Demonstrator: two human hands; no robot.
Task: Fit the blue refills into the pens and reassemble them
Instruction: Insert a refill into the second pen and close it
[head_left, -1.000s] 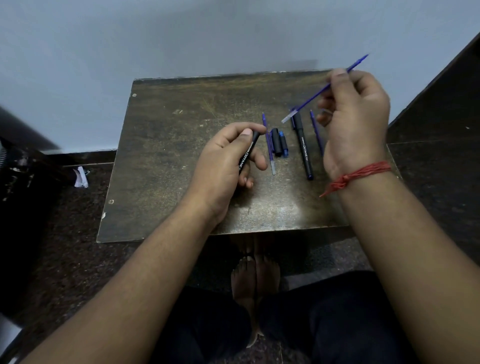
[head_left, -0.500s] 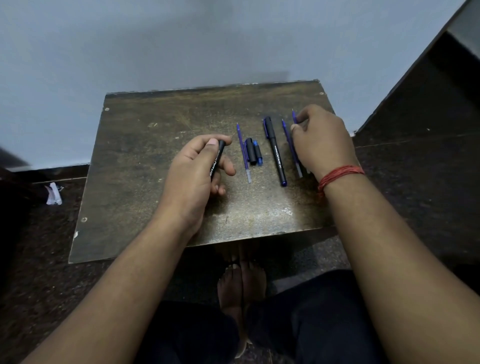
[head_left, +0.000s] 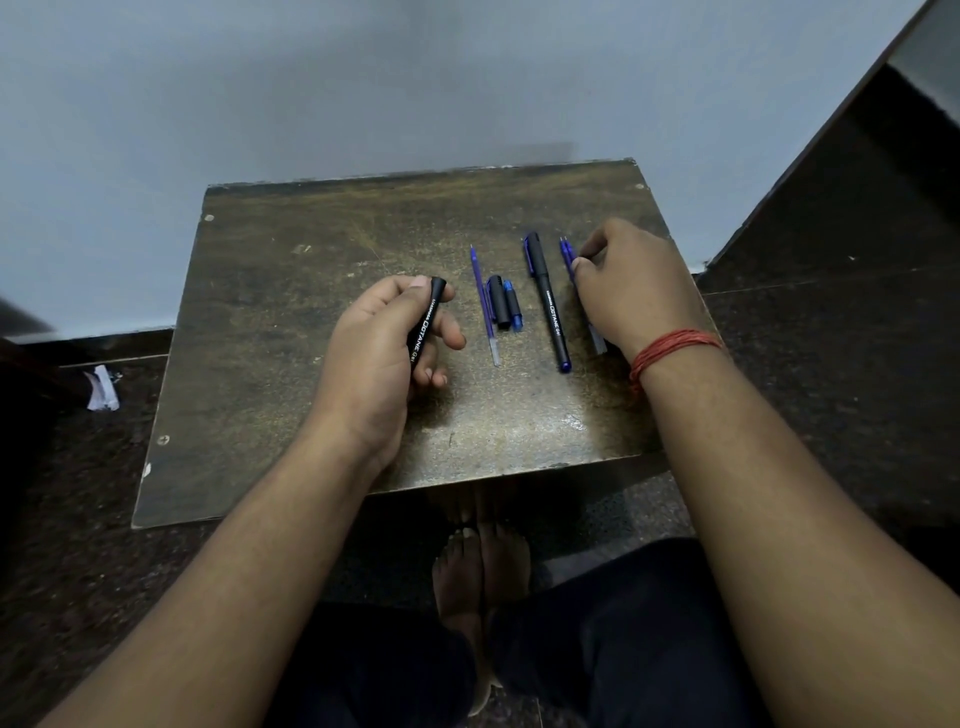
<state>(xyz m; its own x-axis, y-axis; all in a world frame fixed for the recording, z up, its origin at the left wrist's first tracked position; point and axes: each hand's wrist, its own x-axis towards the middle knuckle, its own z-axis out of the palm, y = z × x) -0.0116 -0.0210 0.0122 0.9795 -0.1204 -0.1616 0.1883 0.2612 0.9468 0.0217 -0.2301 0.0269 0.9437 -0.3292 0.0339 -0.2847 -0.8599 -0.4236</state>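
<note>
My left hand (head_left: 384, 343) grips a black pen barrel (head_left: 427, 325) just above the middle of the wooden table (head_left: 291, 322). My right hand (head_left: 631, 293) lies low on the table at the right, thumb and fingers pinched on a blue refill (head_left: 570, 255) that rests beside a second blue refill; the hand covers most of both. Between my hands lie a loose blue refill (head_left: 485, 304), a black cap (head_left: 500, 302), a small blue end piece (head_left: 514, 310) and a whole black pen (head_left: 549, 306) with its cap on.
The small table stands against a pale wall (head_left: 363, 93). A dark raised ledge (head_left: 852, 218) runs along the right. A scrap of white paper (head_left: 102, 388) lies on the dark floor at the left. My bare feet (head_left: 483, 566) sit under the table's front edge.
My right hand has come down from the air with the blue refill and laid it on the table beside the other one. My left hand keeps hold of the barrel.
</note>
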